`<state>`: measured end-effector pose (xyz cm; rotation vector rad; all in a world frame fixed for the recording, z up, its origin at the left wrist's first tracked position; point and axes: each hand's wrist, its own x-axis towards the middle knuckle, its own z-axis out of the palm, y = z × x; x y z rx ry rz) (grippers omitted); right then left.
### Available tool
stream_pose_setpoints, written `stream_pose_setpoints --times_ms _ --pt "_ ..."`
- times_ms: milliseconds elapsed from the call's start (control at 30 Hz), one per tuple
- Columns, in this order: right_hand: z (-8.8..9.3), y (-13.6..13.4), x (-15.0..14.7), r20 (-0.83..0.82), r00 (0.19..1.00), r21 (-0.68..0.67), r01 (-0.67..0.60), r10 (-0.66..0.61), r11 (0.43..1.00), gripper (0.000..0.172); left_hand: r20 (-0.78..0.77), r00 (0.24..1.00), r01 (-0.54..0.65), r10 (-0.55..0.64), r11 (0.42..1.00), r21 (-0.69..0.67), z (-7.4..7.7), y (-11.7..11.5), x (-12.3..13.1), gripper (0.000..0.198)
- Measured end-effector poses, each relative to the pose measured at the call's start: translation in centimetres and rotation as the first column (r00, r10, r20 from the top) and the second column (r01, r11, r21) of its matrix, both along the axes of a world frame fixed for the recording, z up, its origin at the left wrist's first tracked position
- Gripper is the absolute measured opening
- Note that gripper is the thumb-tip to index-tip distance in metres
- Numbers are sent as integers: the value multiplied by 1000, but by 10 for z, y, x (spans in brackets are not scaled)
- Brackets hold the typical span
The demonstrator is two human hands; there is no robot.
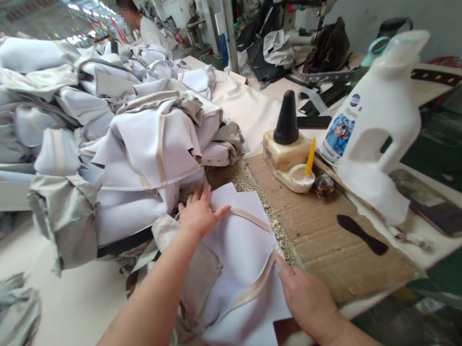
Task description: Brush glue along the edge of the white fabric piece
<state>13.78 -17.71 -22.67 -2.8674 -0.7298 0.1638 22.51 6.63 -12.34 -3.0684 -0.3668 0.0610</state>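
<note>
Where the long worktable [78, 314] runs off toward its far left corner, a tall heap of folded white-and-grey fabric pieces [75, 133] covers most of the top, and a smaller crumpled bundle [1, 326] lies at the near left edge. Just in front of the heap, near the table's front edge, a white fabric panel [237, 265] with beige trim strips lies flat over a grey lining piece. The left hand [197, 213] rests palm down on the panel's far edge, fingers spread flat and closed on nothing, its fingertips touching the foot of the heap. The right hand [305, 295] lies on the panel's right edge, fingers extended along the beige strip; it presses flat, and I cannot tell whether any fingers curl under the edge. To the right of the panel, a sheet of brown cardboard [330, 245] covers the table, with a dark flat tool [362, 234] lying on it. Behind that stands a glue pot [287, 152] with a black cone cap, and a yellow stick [310, 157] leans in the small dish beside it. Further right, a large white plastic jug [378, 103] with a blue label stands tilted near the right edge, and a dark phone [438, 204] lies flat beside it. At the far end of the table another person [141, 23] is at work.
</note>
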Motion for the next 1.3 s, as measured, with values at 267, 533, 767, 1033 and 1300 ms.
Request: stream_pose_setpoints --times_ms 267,533,767,1033,1300 --pt "10 9 2 89 996 82 -38 31 996 43 -37 999 -27 28 999 46 13 34 3 30" --pt "4 21 9 57 996 -69 -69 73 995 47 66 987 143 -150 985 101 7 -45 -7 45" --pt "-4 13 7 139 982 -77 -116 125 990 48 -83 934 348 -349 937 -24 -53 -49 -40 65" --pt "22 -11 29 -103 994 79 -27 35 997 39 -9 930 368 -368 930 -24 -80 -23 -43 67" --pt "65 -56 214 -41 820 471 520 -571 712 62 32 924 382 -381 923 -38 -91 -18 -41 64"
